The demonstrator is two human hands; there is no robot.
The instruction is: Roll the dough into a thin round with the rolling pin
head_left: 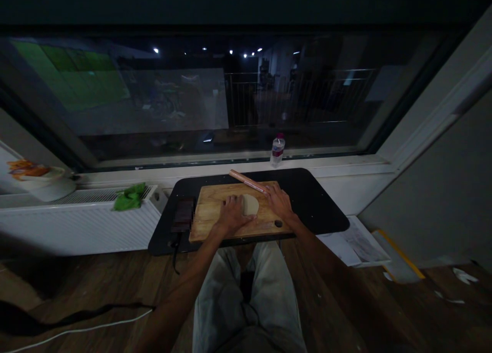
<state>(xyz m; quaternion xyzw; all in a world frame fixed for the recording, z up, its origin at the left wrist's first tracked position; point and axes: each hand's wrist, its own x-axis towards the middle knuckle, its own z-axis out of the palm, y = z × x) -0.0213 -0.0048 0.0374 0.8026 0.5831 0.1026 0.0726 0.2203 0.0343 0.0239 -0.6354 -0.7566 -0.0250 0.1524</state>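
Observation:
A pale, flat round of dough (250,205) lies on a wooden cutting board (211,209). My left hand (232,214) is at its left edge, with the thumb along the near side and the fingers curled beside it; part of the dough is hidden under this hand. To the right, my right hand (280,201) closes over the near end of a thin wooden rolling pin (246,180) with printing on it. The pin slants away to the far left, across the board's back edge, and does not cover the dough.
The board rests on a black tabletop (319,204). At its left lies a dark, blurred-out object (183,214) with a cable. A water bottle (277,150) stands on the windowsill behind. A green cloth (130,196) hangs on the radiator (84,225), near a white bowl (48,185).

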